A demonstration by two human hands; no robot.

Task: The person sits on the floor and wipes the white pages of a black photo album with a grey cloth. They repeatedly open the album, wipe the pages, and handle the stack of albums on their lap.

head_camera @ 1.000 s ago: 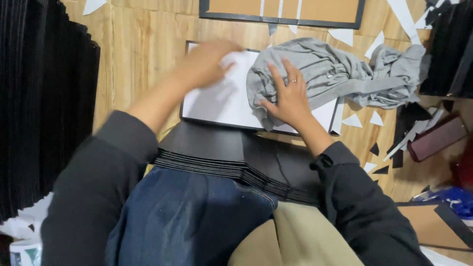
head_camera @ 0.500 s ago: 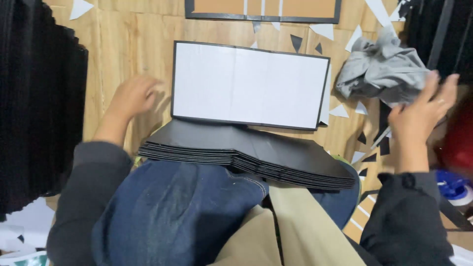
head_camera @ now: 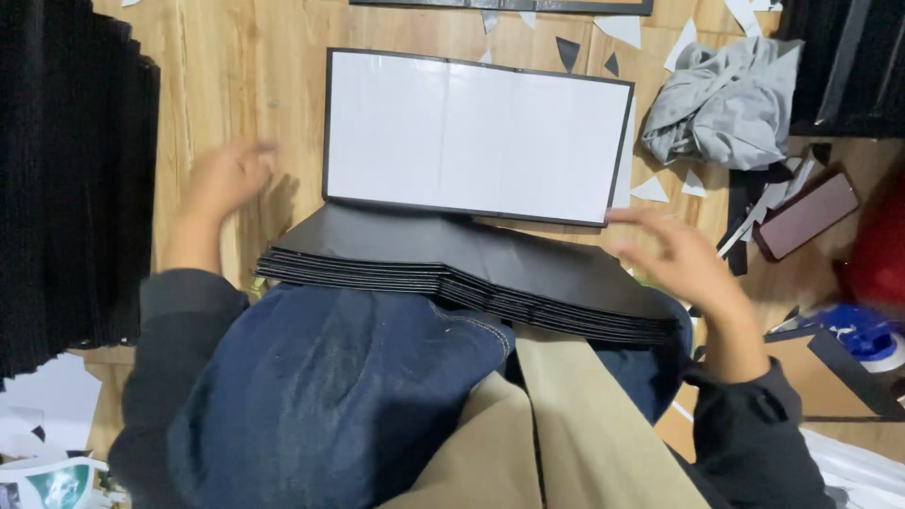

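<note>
The white-faced board with a black border point(head_camera: 476, 135) lies open and flat on the wooden floor point(head_camera: 245, 85), just beyond the stack of black sheets point(head_camera: 471, 273) that rests across the person's lap. The left hand point(head_camera: 226, 179) hovers over bare floor to the left of the board, fingers spread and grasping nothing; it is blurred. The right hand point(head_camera: 674, 254) is likewise empty and spread, its fingertips at or just beside the board's near right corner; contact cannot be confirmed. By this inspector's judgement the step in hand is taking hold of the board at its two sides, which calls for both hands to close in on its edges evenly. A crumpled grey cloth point(head_camera: 726, 99) lies at the far right, apart from the board. Paper offcuts point(head_camera: 650, 188) litter the floor around it. A tall black stack point(head_camera: 75, 188) stands at the left. A dark red case point(head_camera: 806, 215) lies at the right.
</note>
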